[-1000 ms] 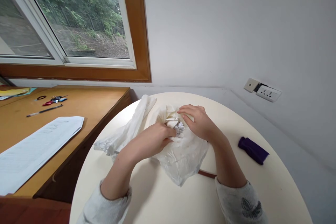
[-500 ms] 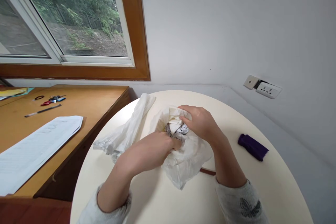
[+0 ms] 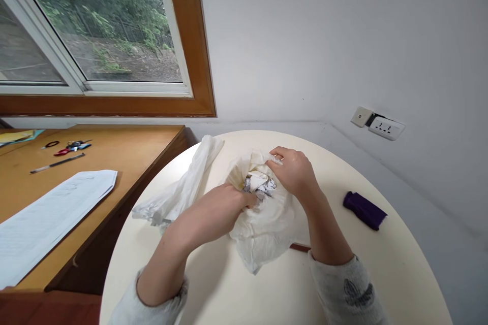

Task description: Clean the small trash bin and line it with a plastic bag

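A thin white plastic bag point(image 3: 263, 238) stands on the round table with its mouth open upward. Crumpled paper point(image 3: 261, 185), some with dark print, shows inside it. My left hand point(image 3: 232, 208) is at the near left of the mouth, closed on the bag's rim with the thumb over the edge. At the far right of the mouth, my right hand point(image 3: 293, 167) pinches the rim between thumb and fingers. What lies under the paper is hidden. Part of a brown strip point(image 3: 300, 247) shows beside the bag, near my right wrist.
On the round cream table point(image 3: 366, 264) lie another white plastic bag point(image 3: 183, 188), flattened, at left and a dark purple cloth roll point(image 3: 365, 210) at right. The wooden desk point(image 3: 152, 147) holds papers point(image 3: 61, 218), a pen point(image 3: 57, 163) and keys point(image 3: 74, 147). A wall socket point(image 3: 386, 127) is behind.
My right hand has moved off the paper to the right-hand rim. My left hand has come up out of the bag slightly, to the near left rim. The mouth looks wider.
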{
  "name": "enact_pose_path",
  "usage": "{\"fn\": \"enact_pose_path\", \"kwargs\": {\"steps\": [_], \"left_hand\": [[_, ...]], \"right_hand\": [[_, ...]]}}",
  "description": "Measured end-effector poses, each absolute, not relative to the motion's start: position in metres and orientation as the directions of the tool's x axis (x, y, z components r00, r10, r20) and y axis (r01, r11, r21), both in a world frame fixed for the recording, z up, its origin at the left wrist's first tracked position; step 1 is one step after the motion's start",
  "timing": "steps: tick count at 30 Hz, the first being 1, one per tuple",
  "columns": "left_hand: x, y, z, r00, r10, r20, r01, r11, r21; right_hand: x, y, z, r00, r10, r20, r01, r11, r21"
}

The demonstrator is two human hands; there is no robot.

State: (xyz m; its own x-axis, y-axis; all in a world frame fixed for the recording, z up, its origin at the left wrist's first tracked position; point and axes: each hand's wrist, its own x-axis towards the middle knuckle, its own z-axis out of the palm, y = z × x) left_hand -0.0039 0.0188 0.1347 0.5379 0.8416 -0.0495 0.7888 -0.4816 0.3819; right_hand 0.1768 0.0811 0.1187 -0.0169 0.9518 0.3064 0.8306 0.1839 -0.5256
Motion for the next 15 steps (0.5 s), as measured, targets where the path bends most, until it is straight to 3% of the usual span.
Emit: {"fn": "enact_pose_path", "kwargs": {"steps": [5,10,15], "left_hand": [[-0.014,0.027,0.136,0.604,0.797,-0.005,0.760,-0.574,0.305],[-0.025,0.037,0.137,0.575,0.813,0.090,0.763,-0.573,0.301],[-0.037,0.044,0.136,0.518,0.838,0.171,0.795,-0.545,0.266]], "right_hand": [[0.189,0.085,0.119,0.010,0.961,0.275,0.693,0.191,-0.695],[0.203,0.094,0.112,-0.048,0.980,0.194,0.703,0.171,-0.690],[0.200,0.096,0.106,-0.201,0.967,0.157,0.674,0.253,-0.694]]}}
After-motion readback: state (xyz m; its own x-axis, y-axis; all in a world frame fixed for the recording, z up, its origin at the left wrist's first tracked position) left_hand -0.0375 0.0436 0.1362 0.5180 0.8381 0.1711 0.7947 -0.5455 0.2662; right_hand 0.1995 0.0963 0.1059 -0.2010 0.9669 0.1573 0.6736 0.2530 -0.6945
